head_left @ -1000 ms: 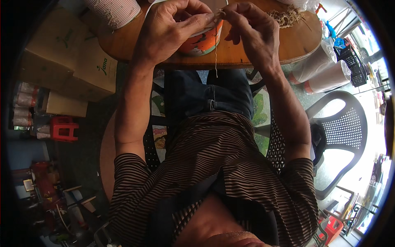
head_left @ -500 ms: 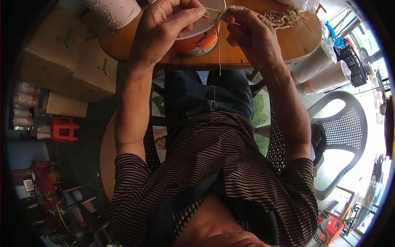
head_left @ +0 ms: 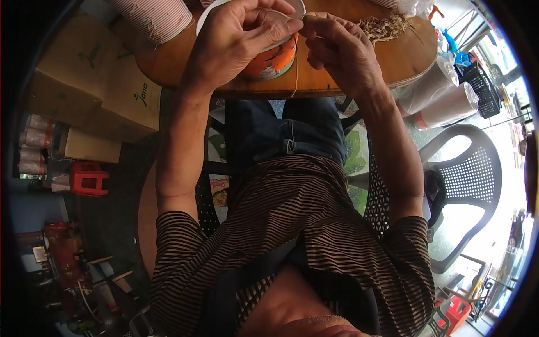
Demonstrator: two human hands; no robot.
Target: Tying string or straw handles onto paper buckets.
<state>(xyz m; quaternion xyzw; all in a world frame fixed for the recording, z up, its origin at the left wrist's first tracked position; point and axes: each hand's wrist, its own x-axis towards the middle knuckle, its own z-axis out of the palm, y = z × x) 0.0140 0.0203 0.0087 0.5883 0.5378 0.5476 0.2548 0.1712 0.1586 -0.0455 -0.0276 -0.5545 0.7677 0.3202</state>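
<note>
Over an orange paper tub [head_left: 275, 63] with a white rim, my two hands meet with their fingertips almost touching. My left hand [head_left: 241, 42] is closed in a pinch of thumb and fingers on a thin tan string [head_left: 297, 64]. Thumb and forefinger of my right hand [head_left: 342, 50] pinch the same string, its other fingers curled. One end of the string hangs down past the tub's side to the table edge. A tangled heap of tan string [head_left: 387, 27] lies on the table just beyond my right hand.
The wooden table [head_left: 236, 88] has a rounded front edge. A stack of striped paper containers [head_left: 157, 19] stands at its far left. Cardboard boxes [head_left: 95, 73] are on the left, near a red stool [head_left: 88, 178]. To the right are wrapped white rolls [head_left: 449, 105] and a grey plastic chair [head_left: 469, 174].
My left hand has moved right, its fingertips now up against the right hand's. The stretch of string between the hands has closed up, and the hanging end has risen slightly.
</note>
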